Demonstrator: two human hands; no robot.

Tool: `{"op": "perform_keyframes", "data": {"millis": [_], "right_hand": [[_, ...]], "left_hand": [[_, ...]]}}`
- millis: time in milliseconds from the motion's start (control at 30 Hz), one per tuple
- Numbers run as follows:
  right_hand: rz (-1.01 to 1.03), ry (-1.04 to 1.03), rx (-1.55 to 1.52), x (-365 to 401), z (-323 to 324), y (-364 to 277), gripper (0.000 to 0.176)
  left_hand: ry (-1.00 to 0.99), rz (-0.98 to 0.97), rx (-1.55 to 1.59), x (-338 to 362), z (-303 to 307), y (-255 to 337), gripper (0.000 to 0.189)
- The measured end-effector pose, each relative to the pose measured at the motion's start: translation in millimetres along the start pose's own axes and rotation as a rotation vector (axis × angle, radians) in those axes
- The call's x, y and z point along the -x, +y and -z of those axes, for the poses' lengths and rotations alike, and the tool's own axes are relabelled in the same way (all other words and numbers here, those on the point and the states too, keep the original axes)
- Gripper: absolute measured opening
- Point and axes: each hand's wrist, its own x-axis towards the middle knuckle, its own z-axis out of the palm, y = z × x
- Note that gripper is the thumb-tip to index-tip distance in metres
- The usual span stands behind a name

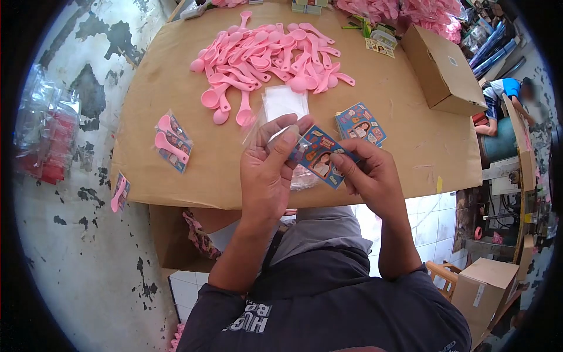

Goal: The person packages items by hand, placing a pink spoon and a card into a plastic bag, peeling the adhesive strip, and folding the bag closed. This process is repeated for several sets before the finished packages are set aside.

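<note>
My right hand [375,179] pinches a blue printed card [321,158] between thumb and fingers. At the card's left end, my left hand [264,173] is closed with its thumb on what looks like a clear plastic bag, its edges hard to make out. Behind my hands lies a stack of clear-and-white plastic bags [285,101]. A pile of blue printed cards [361,124] sits beyond my right hand. Farther back is a large heap of pink plastic spoons [264,56].
Bagged pink spoons with cards [172,144] lie on the left, with another packed spoon [120,193] at the table's left edge. A cardboard box [443,73] stands at the back right. Another person [507,94] is at far right. Plastic packs [50,135] hang along the left wall.
</note>
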Motion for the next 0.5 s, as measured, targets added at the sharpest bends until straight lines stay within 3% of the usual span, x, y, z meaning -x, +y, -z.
{"op": "perform_keyframes", "data": {"millis": [133, 200, 300, 500], "right_hand": [[-0.068, -0.057, -0.015, 0, 9, -4, 0.02], [0.031, 0.036, -0.21, -2, 2, -4, 0.019], [0.065, 0.025, -0.27, -7, 10, 6, 0.018], [0.072, -0.083, -0.231, -17, 3, 2, 0.02]], "left_hand": [[-0.082, 0.02, -0.056, 2, -1, 0, 0.033], [-0.061, -0.012, -0.081, 4, -7, 2, 0.032], [-0.051, -0.079, -0.141, 3, -7, 5, 0.033], [-0.058, -0.11, -0.232, 5, -6, 4, 0.03]]}}
